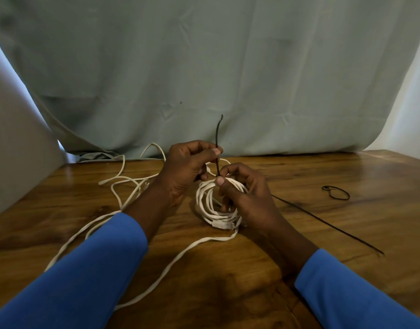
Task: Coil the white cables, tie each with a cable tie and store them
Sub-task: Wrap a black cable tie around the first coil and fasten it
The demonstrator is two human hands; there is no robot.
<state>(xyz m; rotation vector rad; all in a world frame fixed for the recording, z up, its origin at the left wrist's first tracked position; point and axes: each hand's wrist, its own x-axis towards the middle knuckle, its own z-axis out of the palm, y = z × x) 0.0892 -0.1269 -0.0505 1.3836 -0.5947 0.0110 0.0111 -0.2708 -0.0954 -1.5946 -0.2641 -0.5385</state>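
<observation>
On the brown wooden table (228, 286), the right hand (242, 195) curls its fingers through the coiled white flat cable (207, 205), with the thumb pressing on top. Just beyond, the left hand (183, 169) pinches the thin black cable tie (219, 136), which stands upright from the coil. To the right lie a long straight black tie (327, 224) and a looped one (336, 193). Loose white cable (123, 179) sprawls to the left, before a grey-green cloth (204, 67).

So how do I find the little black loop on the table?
Look at the wooden table, on its right side, past the right hand and the long black tie lying straight. The black loop lies there alone. Unlike that tie and the upright tie that the left hand pinches over the white cable coil, it is closed into a small oval.
</observation>
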